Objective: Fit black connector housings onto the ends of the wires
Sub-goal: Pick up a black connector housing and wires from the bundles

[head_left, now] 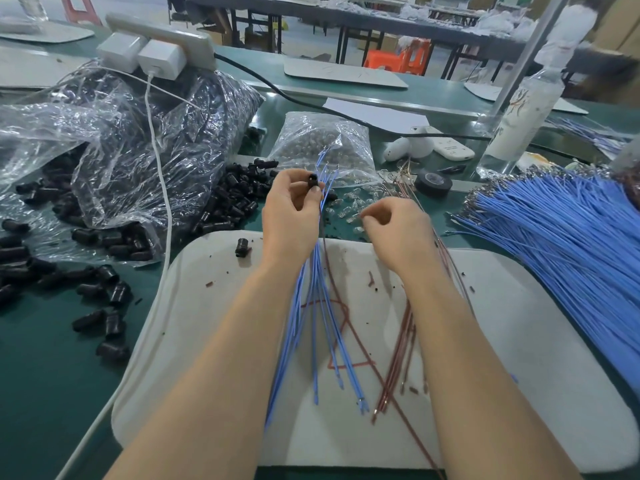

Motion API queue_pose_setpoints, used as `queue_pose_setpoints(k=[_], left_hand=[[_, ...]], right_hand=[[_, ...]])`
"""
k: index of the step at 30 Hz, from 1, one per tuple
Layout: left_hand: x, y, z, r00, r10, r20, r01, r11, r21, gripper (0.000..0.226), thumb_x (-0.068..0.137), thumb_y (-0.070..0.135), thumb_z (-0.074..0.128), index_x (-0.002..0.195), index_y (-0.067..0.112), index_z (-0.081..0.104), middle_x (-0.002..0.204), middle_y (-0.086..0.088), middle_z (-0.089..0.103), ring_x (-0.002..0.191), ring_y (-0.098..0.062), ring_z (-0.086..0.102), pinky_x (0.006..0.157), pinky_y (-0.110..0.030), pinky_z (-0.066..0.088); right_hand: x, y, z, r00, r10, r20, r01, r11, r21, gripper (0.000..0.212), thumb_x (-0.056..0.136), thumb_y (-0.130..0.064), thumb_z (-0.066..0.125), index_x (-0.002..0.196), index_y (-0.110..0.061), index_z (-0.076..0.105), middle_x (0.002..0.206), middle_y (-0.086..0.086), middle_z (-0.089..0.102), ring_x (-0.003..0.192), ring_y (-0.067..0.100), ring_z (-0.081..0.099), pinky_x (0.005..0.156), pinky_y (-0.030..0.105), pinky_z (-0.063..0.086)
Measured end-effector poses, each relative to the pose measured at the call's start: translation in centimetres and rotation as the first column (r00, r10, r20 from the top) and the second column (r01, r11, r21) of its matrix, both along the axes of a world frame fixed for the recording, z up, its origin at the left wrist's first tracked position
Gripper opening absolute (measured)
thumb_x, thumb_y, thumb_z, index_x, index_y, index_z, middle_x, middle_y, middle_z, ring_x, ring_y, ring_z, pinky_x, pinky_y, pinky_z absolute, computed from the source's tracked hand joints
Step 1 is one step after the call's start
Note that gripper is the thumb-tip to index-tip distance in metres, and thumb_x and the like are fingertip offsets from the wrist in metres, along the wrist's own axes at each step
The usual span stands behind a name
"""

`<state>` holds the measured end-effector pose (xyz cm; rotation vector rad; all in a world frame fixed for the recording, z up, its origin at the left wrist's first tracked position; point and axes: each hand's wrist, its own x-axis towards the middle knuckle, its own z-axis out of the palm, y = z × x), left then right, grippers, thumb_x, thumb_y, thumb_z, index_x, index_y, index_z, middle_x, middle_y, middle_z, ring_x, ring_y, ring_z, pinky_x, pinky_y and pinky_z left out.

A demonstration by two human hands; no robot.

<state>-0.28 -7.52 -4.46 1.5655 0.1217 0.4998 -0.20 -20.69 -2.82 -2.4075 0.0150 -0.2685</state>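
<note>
text: none legible | bottle (519, 114) print: red marks, unreadable

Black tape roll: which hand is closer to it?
Right. The right hand, gripping red wires, is just in front of the black tape roll, slightly left. The left hand is farther left, pinching a black housing beside blue wires.

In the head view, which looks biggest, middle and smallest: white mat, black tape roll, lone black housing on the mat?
Largest: flat white work mat.
Middle: black tape roll.
Smallest: lone black plastic connector housing, though it lies nearer.
</note>
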Motion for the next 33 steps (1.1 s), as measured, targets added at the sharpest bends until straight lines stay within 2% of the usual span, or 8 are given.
queue_pose_setpoints(k=[3,9,17,21,23,26,29,33], left_hand=[[0.0,-0.1,-0.1,1.000,0.011,0.017,-0.012,0.999,0.049,0.017,0.092,0.005,0.053,0.096,0.021,0.053,0.099,-0.004,0.068,0.086,-0.006,0.061,0.074,-0.006,0.044],[-0.1,-0.4,-0.1,0.998,-0.021,0.055,0.013,0.991,0.133,0.018,0.091,0.000,0.052,0.098,0.016,0.054,0.091,0.004,0.064,0.080,-0.002,0.059,0.078,-0.012,0.045],[-0.1,-0.5,-0.2,0.998,0.008,0.065,-0.016,0.992,0.128,0.018,0.090,-0.002,0.050,0.099,0.013,0.055,0.087,0.007,0.060,0.072,0.010,0.055,0.067,-0.003,0.041],[-0.2,-0.5,-0.1,0.998,0.020,0.052,-0.026,0.992,0.123,0.017,0.092,0.000,0.050,0.100,0.015,0.055,0.091,0.004,0.062,0.079,0.006,0.057,0.070,-0.002,0.041],[-0.2,-0.5,-0.1,0.999,0.014,0.047,-0.020,0.991,0.132,0.017,0.091,0.000,0.050,0.100,0.014,0.056,0.091,0.005,0.062,0.080,0.006,0.056,0.071,-0.002,0.040],[-0.3,-0.6,-0.1,0.999,0.000,0.047,-0.007,0.988,0.151,0.018,0.091,0.000,0.050,0.100,0.014,0.056,0.087,0.010,0.061,0.079,0.007,0.056,0.073,-0.003,0.041],[-0.3,-0.9,-0.1,0.998,-0.041,0.054,0.031,0.986,0.165,0.018,0.092,0.001,0.050,0.100,0.015,0.056,0.087,0.010,0.061,0.082,0.001,0.058,0.075,-0.007,0.043],[-0.5,-1.4,0.0,0.992,-0.119,0.048,0.107,0.973,0.203,0.020,0.091,-0.001,0.049,0.099,0.017,0.054,0.090,0.006,0.062,0.089,-0.008,0.060,0.083,-0.015,0.045]], right_hand=[[1.1,1.0,-0.2,0.999,-0.013,0.035,0.017,0.994,-0.104,0.023,0.090,-0.014,0.053,0.104,-0.018,0.069,0.108,0.003,0.069,0.103,0.024,0.059,0.091,0.032,0.046],[3.3,3.6,-1.6,0.995,-0.096,-0.004,0.086,0.911,-0.404,0.030,0.094,-0.027,0.052,0.123,-0.024,0.058,0.131,0.009,0.049,0.124,0.032,0.038,0.100,0.041,0.032],[3.9,4.2,-2.2,0.999,-0.055,0.002,0.050,0.905,-0.423,0.030,0.092,-0.032,0.055,0.120,-0.027,0.061,0.131,0.010,0.045,0.125,0.033,0.034,0.103,0.045,0.028],[4.2,4.8,-2.3,0.998,-0.054,0.017,0.056,0.886,-0.460,0.027,0.094,-0.029,0.051,0.117,-0.022,0.063,0.128,0.010,0.048,0.123,0.033,0.036,0.103,0.045,0.027],[4.1,4.6,-2.0,0.998,-0.040,0.051,0.056,0.921,-0.385,0.025,0.094,-0.026,0.049,0.113,-0.018,0.064,0.121,0.009,0.056,0.119,0.031,0.043,0.100,0.043,0.031],[3.6,3.3,-0.5,0.995,0.034,0.090,-0.037,0.999,0.033,0.015,0.088,-0.014,0.056,0.099,-0.011,0.065,0.099,0.006,0.067,0.097,0.023,0.060,0.087,0.030,0.044],[2.3,1.5,1.2,0.983,0.086,0.162,-0.134,0.940,0.312,0.013,0.081,-0.007,0.063,0.086,-0.019,0.063,0.080,-0.003,0.067,0.071,0.005,0.060,0.068,0.018,0.046],[0.3,0.3,1.7,0.955,0.172,0.241,-0.263,0.868,0.422,0.017,0.082,-0.006,0.066,0.083,-0.024,0.064,0.077,-0.007,0.068,0.070,-0.001,0.062,0.066,0.012,0.049]])
